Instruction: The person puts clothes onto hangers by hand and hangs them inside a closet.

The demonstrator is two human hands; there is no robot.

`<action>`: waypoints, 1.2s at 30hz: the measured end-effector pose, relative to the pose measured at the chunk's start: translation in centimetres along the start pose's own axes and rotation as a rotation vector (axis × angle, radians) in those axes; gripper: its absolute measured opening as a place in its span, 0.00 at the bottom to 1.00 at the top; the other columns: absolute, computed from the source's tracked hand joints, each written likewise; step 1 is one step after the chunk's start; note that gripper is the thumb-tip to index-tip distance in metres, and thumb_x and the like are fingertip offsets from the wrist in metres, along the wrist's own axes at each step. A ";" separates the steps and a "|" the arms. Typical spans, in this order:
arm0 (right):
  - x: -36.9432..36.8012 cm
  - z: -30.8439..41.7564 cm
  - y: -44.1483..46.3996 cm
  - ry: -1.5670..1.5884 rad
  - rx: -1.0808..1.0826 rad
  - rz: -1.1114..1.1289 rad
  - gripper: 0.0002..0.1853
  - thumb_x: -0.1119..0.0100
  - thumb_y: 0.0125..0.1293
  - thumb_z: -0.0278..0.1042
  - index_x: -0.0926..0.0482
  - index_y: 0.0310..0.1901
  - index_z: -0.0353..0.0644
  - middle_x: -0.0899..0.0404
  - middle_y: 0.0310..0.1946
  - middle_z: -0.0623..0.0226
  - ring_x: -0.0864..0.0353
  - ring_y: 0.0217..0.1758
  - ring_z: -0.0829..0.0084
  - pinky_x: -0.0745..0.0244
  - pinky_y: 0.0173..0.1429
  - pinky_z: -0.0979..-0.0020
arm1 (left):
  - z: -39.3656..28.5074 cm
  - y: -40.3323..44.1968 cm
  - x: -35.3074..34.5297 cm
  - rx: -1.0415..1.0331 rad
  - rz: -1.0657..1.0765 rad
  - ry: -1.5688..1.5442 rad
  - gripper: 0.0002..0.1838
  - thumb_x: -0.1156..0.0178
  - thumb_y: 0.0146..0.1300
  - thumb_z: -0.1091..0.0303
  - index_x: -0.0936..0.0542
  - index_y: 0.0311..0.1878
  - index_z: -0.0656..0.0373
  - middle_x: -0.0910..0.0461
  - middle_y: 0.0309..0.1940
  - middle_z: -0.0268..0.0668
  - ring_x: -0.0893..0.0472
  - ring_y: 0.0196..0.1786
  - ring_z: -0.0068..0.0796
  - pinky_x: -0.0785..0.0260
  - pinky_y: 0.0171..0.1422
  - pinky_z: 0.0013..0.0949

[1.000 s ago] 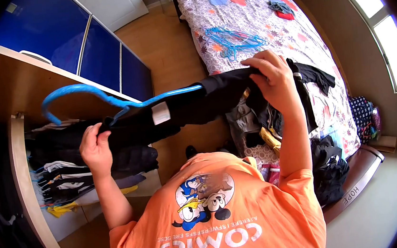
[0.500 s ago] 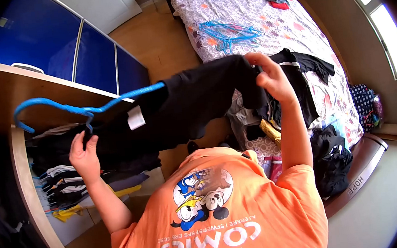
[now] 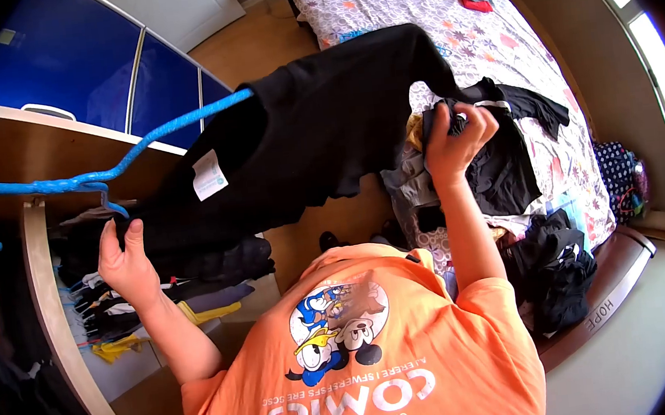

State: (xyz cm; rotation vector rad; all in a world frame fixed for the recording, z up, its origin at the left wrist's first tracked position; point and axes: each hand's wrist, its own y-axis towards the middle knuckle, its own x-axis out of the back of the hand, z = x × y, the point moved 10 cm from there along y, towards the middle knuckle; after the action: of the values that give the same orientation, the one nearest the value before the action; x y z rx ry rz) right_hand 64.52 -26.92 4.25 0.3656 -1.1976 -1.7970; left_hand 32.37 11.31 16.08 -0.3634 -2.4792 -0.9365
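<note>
A black shirt with a white label inside its neckline stretches between my hands. A blue hanger is partly inside the neck opening, its hook pointing left. My left hand pinches the shirt's edge beside the hanger, fingers closed. On the other side my right hand is closed on the shirt's far end, its fingers curled around bunched black cloth. The shirt's fabric hides the hanger's far arm.
An open wardrobe with several hanging clothes stands at left under blue cabinet doors. On the bed lie black clothes and a dark pile. The wooden bed end is at lower right.
The shirt's upper edge has risen and spreads wider. The hanger has shifted left, with my left hand moving slightly left. My right hand has dropped lower.
</note>
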 end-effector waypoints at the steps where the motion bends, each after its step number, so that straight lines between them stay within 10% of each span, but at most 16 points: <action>1: -0.6 0.3 -0.7 0.073 -0.033 0.078 0.14 0.33 0.53 0.30 0.30 0.37 0.42 0.29 0.40 0.57 0.30 0.47 0.57 0.36 0.49 0.60 | -0.6 0.1 0.2 -0.017 -0.013 0.012 0.20 0.32 0.57 0.69 0.23 0.48 0.74 0.21 0.37 0.33 0.28 0.39 0.18 0.36 0.51 0.22; 7: -10.0 -4.1 -3.6 0.388 -0.382 0.587 0.31 0.27 0.49 0.42 0.26 0.51 0.33 0.21 0.40 0.55 0.22 0.46 0.60 0.29 0.53 0.65 | -4.8 0.8 0.4 -0.074 0.034 -0.138 0.17 0.34 0.58 0.71 0.22 0.47 0.72 0.20 0.38 0.32 0.27 0.39 0.19 0.36 0.50 0.21; 10: -12.7 -3.5 -6.8 1.009 -0.787 0.798 0.16 0.33 0.58 0.36 0.21 0.42 0.33 0.19 0.30 0.56 0.22 0.39 0.79 0.27 0.44 0.76 | -5.8 1.2 0.7 -0.082 0.025 -0.148 0.17 0.34 0.59 0.72 0.22 0.49 0.72 0.20 0.39 0.33 0.27 0.39 0.19 0.37 0.50 0.21; 16: -6.6 -4.7 -4.1 0.093 -0.306 0.203 0.03 0.40 0.59 0.26 0.21 0.35 0.40 0.22 0.30 0.62 0.23 0.33 0.59 0.28 0.40 0.63 | -4.7 1.3 0.2 0.118 -0.047 -0.228 0.16 0.34 0.58 0.71 0.21 0.47 0.72 0.20 0.36 0.32 0.27 0.38 0.18 0.37 0.50 0.21; 25: -7.7 11.9 1.3 1.655 -0.534 0.788 0.18 0.59 0.74 0.36 0.26 0.51 0.30 0.22 0.46 0.53 0.20 0.47 0.64 0.29 0.55 0.66 | -6.5 0.7 -2.8 0.172 0.055 -0.217 0.17 0.33 0.57 0.71 0.21 0.47 0.72 0.19 0.37 0.35 0.25 0.39 0.20 0.35 0.52 0.21; 28: -12.7 12.5 -5.5 1.268 -0.312 1.124 0.19 0.60 0.73 0.40 0.27 0.55 0.36 0.19 0.45 0.57 0.19 0.47 0.62 0.28 0.54 0.65 | -7.2 0.6 -3.4 0.154 0.051 -0.253 0.16 0.32 0.55 0.72 0.19 0.45 0.71 0.19 0.35 0.33 0.26 0.37 0.17 0.35 0.49 0.21; 30: -14.0 11.3 -16.4 0.180 0.456 1.826 0.13 0.49 0.66 0.38 0.20 0.46 0.43 0.17 0.38 0.61 0.18 0.42 0.62 0.24 0.48 0.63 | -6.8 0.8 -3.5 0.173 0.052 -0.275 0.16 0.32 0.56 0.71 0.20 0.46 0.71 0.19 0.36 0.34 0.25 0.38 0.18 0.35 0.51 0.21; 32: -12.9 11.6 -16.9 0.315 0.314 1.837 0.09 0.46 0.63 0.35 0.18 0.40 0.46 0.18 0.32 0.59 0.18 0.39 0.59 0.22 0.43 0.59 | -6.4 1.1 -3.4 0.196 0.040 -0.292 0.17 0.32 0.56 0.71 0.20 0.46 0.71 0.19 0.37 0.34 0.25 0.39 0.19 0.36 0.52 0.22; 33: -11.9 12.9 -13.0 0.845 0.108 1.337 0.07 0.44 0.60 0.32 0.19 0.39 0.44 0.19 0.31 0.60 0.18 0.36 0.59 0.23 0.40 0.61 | -6.4 0.9 -3.6 0.211 0.053 -0.298 0.17 0.32 0.57 0.71 0.20 0.47 0.71 0.19 0.37 0.34 0.25 0.39 0.19 0.36 0.53 0.22; 36: -7.9 13.2 -2.2 0.909 -0.038 0.804 0.10 0.41 0.57 0.30 0.20 0.42 0.43 0.21 0.38 0.61 0.20 0.41 0.59 0.26 0.45 0.63 | -6.2 0.7 -4.2 0.243 0.075 -0.318 0.17 0.33 0.57 0.71 0.20 0.47 0.70 0.19 0.38 0.34 0.26 0.40 0.18 0.37 0.53 0.22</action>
State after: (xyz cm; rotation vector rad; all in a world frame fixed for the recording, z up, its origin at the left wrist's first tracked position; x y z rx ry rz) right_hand 58.88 -12.67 7.01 0.5067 -0.5173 -0.7787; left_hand 38.28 7.28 18.37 -0.5548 -2.8046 -0.5734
